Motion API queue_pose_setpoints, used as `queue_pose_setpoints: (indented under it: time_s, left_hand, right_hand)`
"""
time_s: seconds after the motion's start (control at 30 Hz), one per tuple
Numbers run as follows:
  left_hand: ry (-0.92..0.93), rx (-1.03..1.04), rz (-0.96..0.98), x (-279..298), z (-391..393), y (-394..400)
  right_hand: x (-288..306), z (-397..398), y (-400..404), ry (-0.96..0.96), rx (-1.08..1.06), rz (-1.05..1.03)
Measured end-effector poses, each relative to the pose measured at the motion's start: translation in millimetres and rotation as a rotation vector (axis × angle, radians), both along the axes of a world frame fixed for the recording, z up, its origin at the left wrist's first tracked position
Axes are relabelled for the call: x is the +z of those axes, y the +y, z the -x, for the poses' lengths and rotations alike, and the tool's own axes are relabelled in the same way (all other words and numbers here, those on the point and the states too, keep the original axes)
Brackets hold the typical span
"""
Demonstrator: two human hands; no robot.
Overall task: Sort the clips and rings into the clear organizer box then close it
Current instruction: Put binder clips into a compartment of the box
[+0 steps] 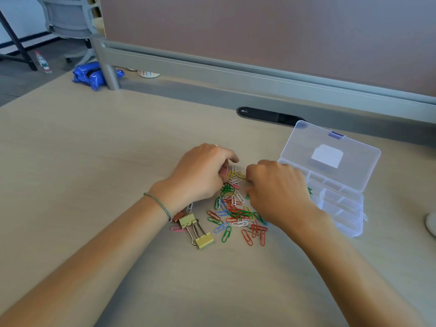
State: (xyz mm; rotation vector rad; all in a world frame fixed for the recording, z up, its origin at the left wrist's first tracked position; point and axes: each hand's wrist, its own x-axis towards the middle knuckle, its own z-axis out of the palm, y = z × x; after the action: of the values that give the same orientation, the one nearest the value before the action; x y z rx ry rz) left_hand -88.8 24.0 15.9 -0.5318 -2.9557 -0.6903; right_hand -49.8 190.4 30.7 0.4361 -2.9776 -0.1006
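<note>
A pile of coloured paper clips (236, 208) lies on the wooden desk (94, 161). Two yellow binder clips (195, 230) and a brown one (178, 217) lie at its left. My left hand (200, 173) curls over the pile's far left edge and pinches a pink clip (224, 172). My right hand (276, 190) has its fingers curled down at the yellow clips (241, 175); what it holds is hidden. The clear organizer box (342, 215) stands open just right of that hand, its lid (330, 142) tilted back. A few green clips (309, 191) show at the box's near left edge.
A black cable slot (269, 115) sits behind the pile, under the grey partition (259, 31). A blue bag (92, 75) and a striped cup (148, 73) are at the far left. A white object (431, 223) pokes in at the right edge.
</note>
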Motion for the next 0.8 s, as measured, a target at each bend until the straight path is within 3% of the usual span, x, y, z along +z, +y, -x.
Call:
queue_pose_setpoints:
  time_s: [0.3,0.8]
  left_hand:
    - [0.036,0.007,-0.205,6.1,8.7,-8.7]
    - [-0.078,0.017,-0.491,21.2,-11.3,8.5]
  right_hand:
    - [1.6,13.5,15.2,-0.057,-0.028,0.276]
    - [42.1,10.5,61.8,-0.179,-0.183,0.689]
